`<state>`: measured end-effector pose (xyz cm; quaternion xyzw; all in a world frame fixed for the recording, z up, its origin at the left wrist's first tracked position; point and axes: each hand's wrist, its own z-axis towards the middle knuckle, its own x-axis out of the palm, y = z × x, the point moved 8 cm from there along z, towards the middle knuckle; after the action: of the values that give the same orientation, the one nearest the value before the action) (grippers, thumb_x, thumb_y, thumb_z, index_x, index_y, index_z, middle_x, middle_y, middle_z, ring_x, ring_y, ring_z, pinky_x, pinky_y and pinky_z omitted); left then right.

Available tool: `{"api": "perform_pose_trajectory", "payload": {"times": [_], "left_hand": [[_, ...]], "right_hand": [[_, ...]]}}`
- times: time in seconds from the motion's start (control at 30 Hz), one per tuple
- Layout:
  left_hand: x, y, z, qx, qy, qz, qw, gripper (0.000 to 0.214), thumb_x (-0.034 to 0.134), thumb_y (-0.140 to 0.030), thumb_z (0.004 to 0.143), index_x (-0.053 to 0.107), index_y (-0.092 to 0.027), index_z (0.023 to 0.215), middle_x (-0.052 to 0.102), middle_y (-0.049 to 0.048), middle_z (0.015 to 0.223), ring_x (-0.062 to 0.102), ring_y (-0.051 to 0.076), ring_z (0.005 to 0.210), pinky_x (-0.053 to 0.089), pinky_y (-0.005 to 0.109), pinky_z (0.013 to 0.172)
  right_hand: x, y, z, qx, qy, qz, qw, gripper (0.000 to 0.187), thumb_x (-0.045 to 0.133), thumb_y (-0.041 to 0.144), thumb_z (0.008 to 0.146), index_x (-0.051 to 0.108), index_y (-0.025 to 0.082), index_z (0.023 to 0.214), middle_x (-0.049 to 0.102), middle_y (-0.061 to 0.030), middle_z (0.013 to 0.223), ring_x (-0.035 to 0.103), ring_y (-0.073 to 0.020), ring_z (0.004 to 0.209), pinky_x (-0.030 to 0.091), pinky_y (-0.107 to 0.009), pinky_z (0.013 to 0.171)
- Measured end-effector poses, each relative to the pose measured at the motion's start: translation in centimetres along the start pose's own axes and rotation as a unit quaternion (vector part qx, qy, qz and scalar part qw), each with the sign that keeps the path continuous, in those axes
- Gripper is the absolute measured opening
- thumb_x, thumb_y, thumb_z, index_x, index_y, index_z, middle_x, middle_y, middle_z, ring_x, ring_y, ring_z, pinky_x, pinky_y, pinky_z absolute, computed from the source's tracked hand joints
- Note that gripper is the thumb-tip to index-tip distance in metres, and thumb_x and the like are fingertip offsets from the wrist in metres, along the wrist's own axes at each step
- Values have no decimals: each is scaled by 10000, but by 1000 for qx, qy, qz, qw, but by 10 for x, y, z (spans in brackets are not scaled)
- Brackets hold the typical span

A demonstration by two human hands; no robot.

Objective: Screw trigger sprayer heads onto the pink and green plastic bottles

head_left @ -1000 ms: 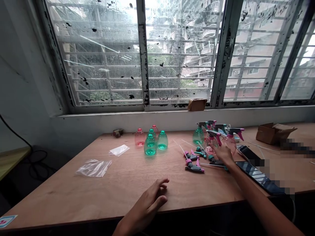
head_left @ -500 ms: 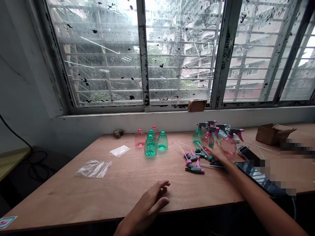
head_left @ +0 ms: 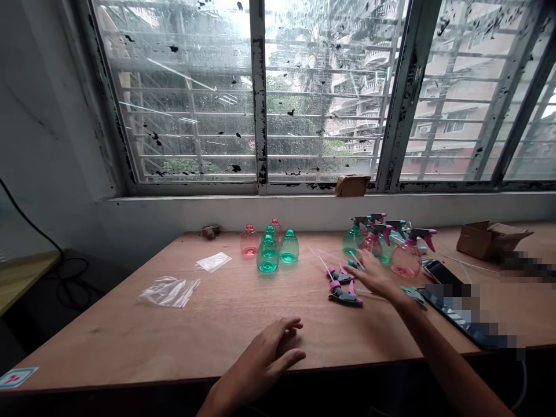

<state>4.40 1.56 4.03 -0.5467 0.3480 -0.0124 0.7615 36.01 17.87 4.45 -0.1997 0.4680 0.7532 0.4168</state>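
Observation:
My left hand (head_left: 273,350) rests near the front edge of the wooden table, fingers loosely apart, holding nothing. My right hand (head_left: 376,275) reaches over the loose trigger spray heads with its fingers stretched out. Beside its fingertips lie pink-and-grey spray heads (head_left: 346,296) with thin clear tubes. A green spray head, mostly hidden, is under the hand. Another green-and-grey spray head (head_left: 416,297) lies right of the wrist. Behind stand spray bottles fitted with heads, including a clear pink bottle (head_left: 406,259) and a green bottle (head_left: 351,238).
Headless green bottles (head_left: 268,255) and pink bottles (head_left: 249,240) stand at mid-table. Leftward lie a clear plastic bag (head_left: 169,291) and a white packet (head_left: 214,262). Dark phone-like devices (head_left: 454,313) and an open cardboard box (head_left: 489,240) occupy the right side.
My right hand has shifted slightly left and nearer, its fingers more spread. A green-and-grey spray head now lies farther right, by the dark device. My left hand keeps its pose.

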Motion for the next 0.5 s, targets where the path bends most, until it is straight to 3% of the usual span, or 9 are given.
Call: {"api": "perform_pose_trajectory", "payload": {"times": [0.1,0.23,0.37,0.5], "left_hand": [[0,-1,0,10,-3,-3,1000,418,603,-346,909,511,-292,1313,627,49,1300,589,230,1196,448,323,1045],[-1,-4,1,5,3,-8,1000,379,592,-354,914,539,-288,1284,640,50,1285,584,240,1205,440,346,1058],[0,-8,2,-2,18,-28,999,377,605,-339,908,543,-285,1276,649,48,1285,589,243,1206,451,353,1046],[-1,-6,2,-1,13,-40,999,395,604,-330,909,527,-277,1293,651,56,1284,591,239,1201,450,368,1051]], "right_hand": [[38,58,10,-75,41,45,995,797,651,577,765,403,193,1417,436,-145,1487,377,-316,1380,310,-424,1129],[80,115,44,-107,52,89,989,824,671,537,781,361,161,1445,438,-183,1479,393,-320,1369,321,-442,1118],[99,143,82,-98,34,125,987,794,640,466,831,299,131,1465,391,-210,1499,349,-324,1390,337,-451,1099],[107,153,92,-84,49,157,983,741,688,453,796,393,158,1408,620,-175,1253,620,-309,1100,500,-425,904]]}}
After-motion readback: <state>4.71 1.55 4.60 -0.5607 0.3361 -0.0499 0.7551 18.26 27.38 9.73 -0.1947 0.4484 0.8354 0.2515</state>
